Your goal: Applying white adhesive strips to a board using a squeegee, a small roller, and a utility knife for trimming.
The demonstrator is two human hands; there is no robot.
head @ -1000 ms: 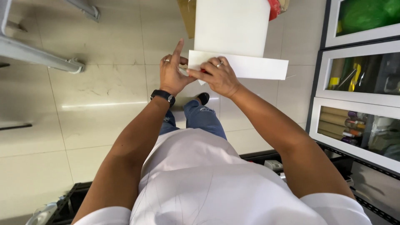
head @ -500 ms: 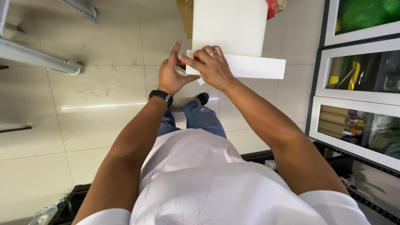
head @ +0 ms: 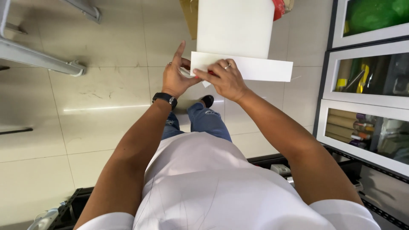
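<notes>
Because both hands meet at one end of the white strip, top centre of the frame, its free right end could sag or twist. Right hand pinches the strip; left hand steadies it, forefinger raised. Counted: one strip, one white panel, two hands, one watch.

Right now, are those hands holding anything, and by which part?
Yes. Both hands hold a white folded sheet at its left end: the left hand at the end's edge, the right hand pressing on top, with something small and red under its fingers.
</notes>
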